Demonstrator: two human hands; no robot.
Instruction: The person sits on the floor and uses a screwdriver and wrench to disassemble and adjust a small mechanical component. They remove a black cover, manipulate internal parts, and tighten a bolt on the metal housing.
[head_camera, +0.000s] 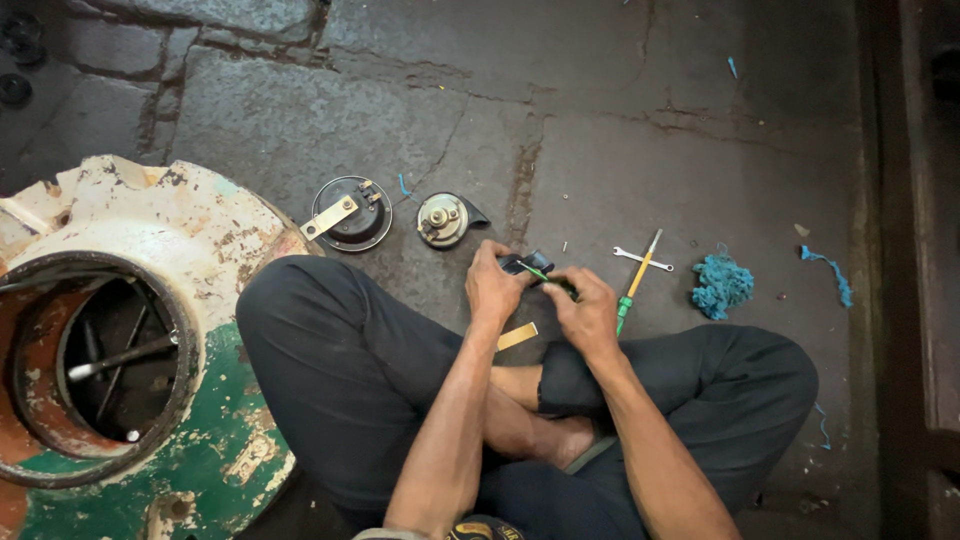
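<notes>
seated cross-legged on stone floor (620, 150). left hand (492, 285) fingers closed around a small dark part (525, 263), held just above the floor ahead of the knees. right hand (585, 305) pinches a green-handled tool (545, 275), tip on the part. judgement: brace the part firmly, keep the tip square, light pressure so it does not slip. two round horn units (350, 213) lie beyond; spanner (642, 260), screwdriver (632, 290), blue rag (722, 285) to the right.

Both forearms reach up from the bottom edge toward mid-frame; left hand (492, 285) and right hand (588, 310) curl closed, close together.
</notes>
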